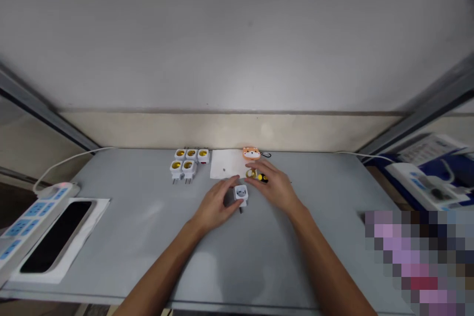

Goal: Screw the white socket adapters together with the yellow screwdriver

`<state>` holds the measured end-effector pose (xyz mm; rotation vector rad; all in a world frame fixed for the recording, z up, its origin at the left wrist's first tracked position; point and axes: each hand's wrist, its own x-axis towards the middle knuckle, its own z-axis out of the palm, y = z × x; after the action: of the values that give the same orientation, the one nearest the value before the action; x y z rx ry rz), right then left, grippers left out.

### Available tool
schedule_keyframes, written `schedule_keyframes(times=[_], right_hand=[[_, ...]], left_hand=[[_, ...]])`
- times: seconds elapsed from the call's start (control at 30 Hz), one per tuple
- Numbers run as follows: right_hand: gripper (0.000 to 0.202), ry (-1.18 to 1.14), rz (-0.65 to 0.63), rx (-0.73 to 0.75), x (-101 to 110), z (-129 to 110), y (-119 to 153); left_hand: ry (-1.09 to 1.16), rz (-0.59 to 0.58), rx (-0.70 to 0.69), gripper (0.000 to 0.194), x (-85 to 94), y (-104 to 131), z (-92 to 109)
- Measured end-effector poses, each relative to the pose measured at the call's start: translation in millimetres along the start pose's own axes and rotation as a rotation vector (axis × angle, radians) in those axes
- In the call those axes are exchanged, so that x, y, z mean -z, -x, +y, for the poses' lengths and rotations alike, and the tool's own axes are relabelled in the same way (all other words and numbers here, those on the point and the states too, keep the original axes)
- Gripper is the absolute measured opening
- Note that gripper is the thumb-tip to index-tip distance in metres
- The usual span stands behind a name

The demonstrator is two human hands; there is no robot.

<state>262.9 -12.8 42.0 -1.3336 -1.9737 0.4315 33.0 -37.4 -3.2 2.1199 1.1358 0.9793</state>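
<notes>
My left hand [217,205] is closed around a white plug-in lamp holder [240,192], its thumb and fingertips at the sides. The holder's round opening faces up, with no gold lining seen in it, and its plug prongs point toward me. Just to the right, my right hand [274,185] pinches a gold metal ring [251,173] between thumb and fingers, above and apart from the holder. A yellow and black object [262,177], perhaps a screwdriver handle, lies partly hidden beneath that hand. Behind both hands is a white paper sheet [226,162] with a tiny dark piece [224,170] on it.
Several white lamp holders with gold linings [188,167] stand in two rows at the back left. An orange animal-face case [251,153] sits by the wall. At left are a power strip [35,217] and a phone [57,237]; another power strip [422,187] is at right.
</notes>
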Motion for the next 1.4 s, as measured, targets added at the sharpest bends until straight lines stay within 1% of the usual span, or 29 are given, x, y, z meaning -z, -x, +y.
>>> schedule_keyframes(times=[0.1,0.17,0.23,0.33,0.47,0.57,0.87,1.1,1.2,1.27,1.4], right_hand=[[0.026,-0.012,0.045,0.084,1,-11,12],[0.027,-0.018,0.039,0.123,-2,-16,15],[0.029,-0.017,0.005,0.162,-5,-18,15],[0.029,0.014,-0.074,0.197,-7,-18,15],[0.029,0.013,-0.138,0.181,-7,-19,15],[0.029,0.011,-0.178,0.18,-7,-20,16],[0.027,0.086,-0.22,0.176,-10,-17,17],[0.029,0.06,-0.22,0.155,-7,-22,15],[0.032,0.054,-0.217,0.135,-7,-22,15],[0.03,0.047,-0.207,0.135,-7,-22,15],[0.024,0.04,-0.16,0.177,-8,-22,16]], left_hand=[[0.054,0.065,0.054,0.076,-0.8,0,-1],[0.077,0.095,0.072,0.078,-1.0,-1,-3],[0.09,0.109,0.079,0.078,-1.2,-1,-5],[0.106,0.088,0.059,0.078,-1.3,-2,-5],[0.112,0.038,0.019,0.08,0.0,-2,-3],[0.11,0.03,0.015,0.08,1.0,-2,-2],[0.171,0.014,0.019,0.08,1.3,-2,-2],[0.142,0.033,0.033,0.076,2.4,0,-6],[0.12,0.051,0.015,0.076,1.8,1,-7],[0.123,0.067,0.006,0.075,1.4,0,-7],[0.144,0.075,-0.015,0.068,1.5,0,-5]])
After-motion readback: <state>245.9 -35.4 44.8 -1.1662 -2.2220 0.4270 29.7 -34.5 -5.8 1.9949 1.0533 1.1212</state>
